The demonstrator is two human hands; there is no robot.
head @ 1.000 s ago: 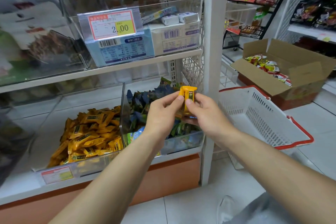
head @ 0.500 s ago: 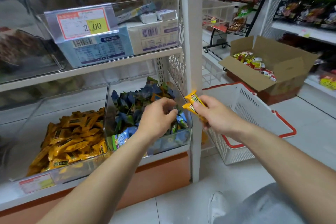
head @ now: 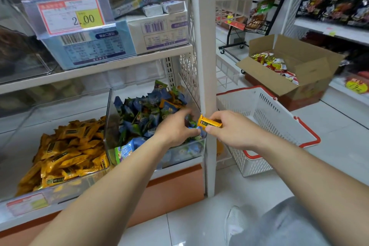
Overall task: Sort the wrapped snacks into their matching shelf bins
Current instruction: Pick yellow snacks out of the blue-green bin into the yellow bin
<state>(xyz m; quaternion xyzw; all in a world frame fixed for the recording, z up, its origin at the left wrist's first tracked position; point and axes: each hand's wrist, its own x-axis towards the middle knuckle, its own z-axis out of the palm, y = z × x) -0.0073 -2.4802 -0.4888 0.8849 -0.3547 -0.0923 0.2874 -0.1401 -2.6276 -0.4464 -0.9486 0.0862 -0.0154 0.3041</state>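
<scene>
The white shelf unit point(head: 205, 46) carried two clear bins on its lower shelf. A white shopping basket point(head: 265, 110) with red rim stood to its right, with an open cardboard box point(head: 311, 62) behind. The left bin point(head: 65, 183) held yellow packets point(head: 67, 150); the right bin point(head: 179, 154) held blue and green packets point(head: 143, 112). The left hand point(head: 175, 128) was inside the right bin with its fingers curled down among the packets; whether they gripped one could not be determined. The right hand point(head: 229, 130) pinched a yellow wrapped snack point(head: 208, 123) between thumb and forefinger, just beside that bin's front right corner, before the shelf post.
</scene>
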